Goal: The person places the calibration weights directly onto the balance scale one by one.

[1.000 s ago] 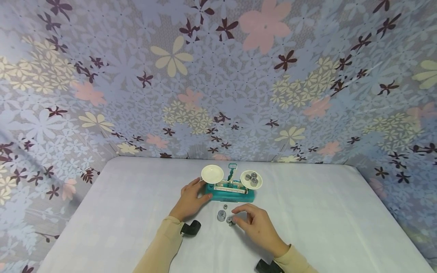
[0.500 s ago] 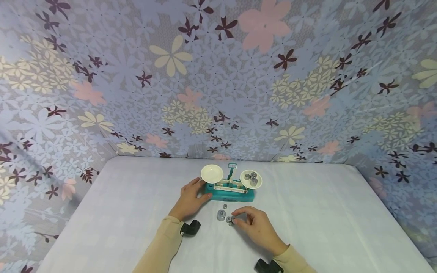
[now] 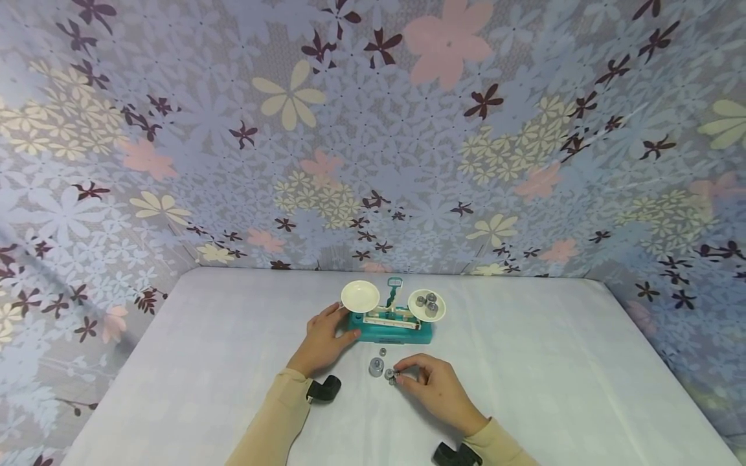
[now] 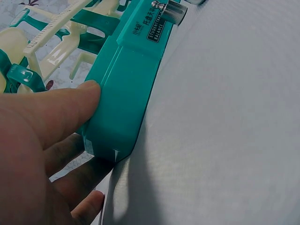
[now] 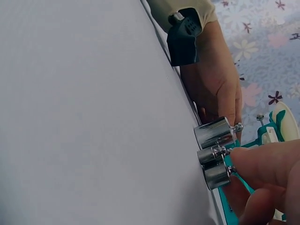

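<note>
A teal student balance with white pans has its base (image 3: 392,334) at the table's middle. My left hand (image 3: 324,338) grips the base's left end, thumb (image 4: 86,105) on top and fingers behind. In front of the base, my right hand (image 3: 438,387) pinches a small metal weight (image 5: 211,155) by its knob, thumb and finger close together. Other metal weights crowd the fingertips: a larger weight (image 5: 213,134) and a medium weight (image 5: 216,176). The head view shows the large weight (image 3: 376,367) just left of them. A small weight (image 3: 383,352) stands nearer the base.
The balance's right pan (image 3: 422,313) holds several metal weights, while nothing lies in the left pan (image 3: 360,296). A white cloth (image 3: 524,362) covers the table. Behind it hangs a floral-patterned backdrop (image 3: 408,194).
My right fingertips have lowered slightly toward the table's front, among the weights. The left hand stays on the base, and the balance has not moved.
</note>
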Motion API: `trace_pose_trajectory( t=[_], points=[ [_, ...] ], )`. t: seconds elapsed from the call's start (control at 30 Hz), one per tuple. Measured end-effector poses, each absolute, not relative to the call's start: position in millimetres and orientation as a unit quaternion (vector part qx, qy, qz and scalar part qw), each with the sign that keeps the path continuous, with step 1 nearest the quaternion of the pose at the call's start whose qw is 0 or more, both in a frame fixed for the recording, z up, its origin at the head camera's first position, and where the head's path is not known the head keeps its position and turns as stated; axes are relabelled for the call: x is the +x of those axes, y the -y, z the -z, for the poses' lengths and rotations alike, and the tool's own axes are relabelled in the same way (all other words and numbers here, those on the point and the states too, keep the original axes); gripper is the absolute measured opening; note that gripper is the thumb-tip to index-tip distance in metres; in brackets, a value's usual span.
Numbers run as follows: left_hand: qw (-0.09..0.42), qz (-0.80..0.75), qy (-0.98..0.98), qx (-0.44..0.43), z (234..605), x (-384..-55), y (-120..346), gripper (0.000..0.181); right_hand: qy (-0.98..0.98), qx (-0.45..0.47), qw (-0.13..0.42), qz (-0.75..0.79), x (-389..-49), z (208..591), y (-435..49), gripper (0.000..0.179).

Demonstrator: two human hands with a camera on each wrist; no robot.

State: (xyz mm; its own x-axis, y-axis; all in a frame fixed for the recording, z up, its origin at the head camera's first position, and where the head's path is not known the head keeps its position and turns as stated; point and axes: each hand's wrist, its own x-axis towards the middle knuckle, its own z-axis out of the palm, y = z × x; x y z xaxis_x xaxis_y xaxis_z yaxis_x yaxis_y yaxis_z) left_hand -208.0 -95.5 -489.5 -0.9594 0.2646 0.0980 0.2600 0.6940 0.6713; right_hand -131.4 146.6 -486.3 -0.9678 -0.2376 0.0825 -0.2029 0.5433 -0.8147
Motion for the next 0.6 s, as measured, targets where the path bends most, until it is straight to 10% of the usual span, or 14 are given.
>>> trace_pose_trajectory(
  t=[0.6],
  points=[
    [0.001, -0.366, -0.919, 0.144, 490.5, -208.4, 95.5, 0.061, -0.885, -0.123, 0.008, 0.448, -133.5, 491.4, -147.3, 0.008]
  ],
)
